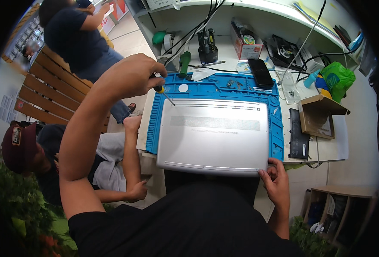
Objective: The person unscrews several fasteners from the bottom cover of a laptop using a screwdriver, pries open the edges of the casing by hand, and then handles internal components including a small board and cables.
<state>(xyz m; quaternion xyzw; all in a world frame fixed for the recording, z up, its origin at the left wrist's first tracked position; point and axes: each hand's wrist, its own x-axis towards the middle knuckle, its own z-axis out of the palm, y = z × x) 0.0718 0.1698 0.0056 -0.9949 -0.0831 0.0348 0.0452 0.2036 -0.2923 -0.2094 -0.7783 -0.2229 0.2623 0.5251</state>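
A silver laptop (213, 145) lies upside down, its bottom cover facing up, on a blue repair mat (154, 124). My left hand (144, 75) is closed around a screwdriver (159, 89) with a yellow and black handle. Its thin shaft slants down to the laptop's far left corner, and the tip meets the cover near the end of the long vent strip. At the near right corner, my right hand (277, 180) grips the laptop's edge between thumb and fingers. Part of the laptop's near edge overhangs the table.
Beyond the laptop lie a black phone (261, 73), a green-handled tool (184, 64) and a screwdriver stand (208, 49). To the right are a black battery pack (298, 135), an opened cardboard box (320, 118) and a green bag (338, 77). A person in a cap (20, 141) sits at left; another person (76, 40) stands behind.
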